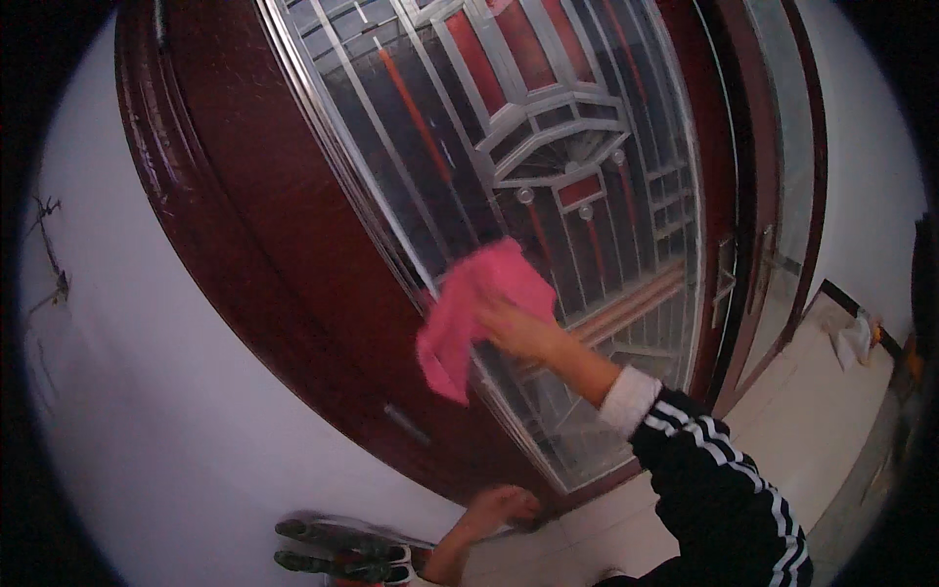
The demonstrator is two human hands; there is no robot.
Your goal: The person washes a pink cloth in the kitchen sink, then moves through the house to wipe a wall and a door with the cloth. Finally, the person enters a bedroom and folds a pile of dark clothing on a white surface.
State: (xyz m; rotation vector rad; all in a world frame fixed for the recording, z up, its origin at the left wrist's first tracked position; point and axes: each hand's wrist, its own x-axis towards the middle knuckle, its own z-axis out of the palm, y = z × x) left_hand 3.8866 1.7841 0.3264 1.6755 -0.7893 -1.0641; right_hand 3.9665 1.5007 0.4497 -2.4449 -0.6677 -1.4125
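Note:
My right hand [517,330], at the end of a black sleeve with white stripes, is shut on a pink cloth [506,275]. It presses or holds the cloth at a glass door panel [469,205], by the silvery strip along its left edge. One corner of the cloth hangs over the dark red door frame [315,293]. Lower down, my left hand [506,505] is near the bottom of the frame, with its fingers curled. Blur hides whether those fingers are closed; no object shows in them.
A metal gate with red panels [535,51] shows through the glass. Door handles [722,282] are on the right. Shoes [345,550] stand by the white wall [220,455] at lower left. A whitish bag [852,341] lies on the tiled floor [792,418].

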